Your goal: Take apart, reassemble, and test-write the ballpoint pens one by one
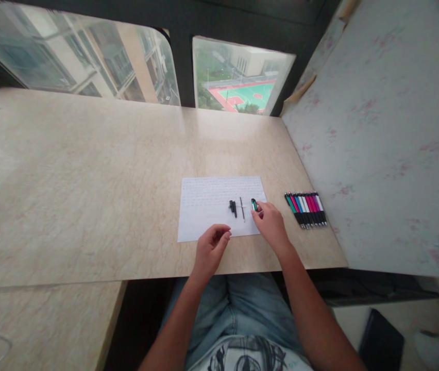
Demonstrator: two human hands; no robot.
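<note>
A white sheet of paper [212, 206] with faint writing lies on the beige table [88, 196]. On the sheet rest a short black pen part [233, 207], a thin dark refill [242, 208] and a green-and-black pen piece [254, 204]. My right hand [270, 224] sits at the sheet's right edge, its fingertips touching or pinching the green piece. My left hand [212, 247] hovers over the sheet's near edge with fingers loosely curled, and nothing shows in it.
A row of several coloured pens [305, 208] lies to the right of the sheet, near a pale partition wall [389, 144]. Windows [238, 77] run along the table's far side. A lower table section [41, 324] sits at near left.
</note>
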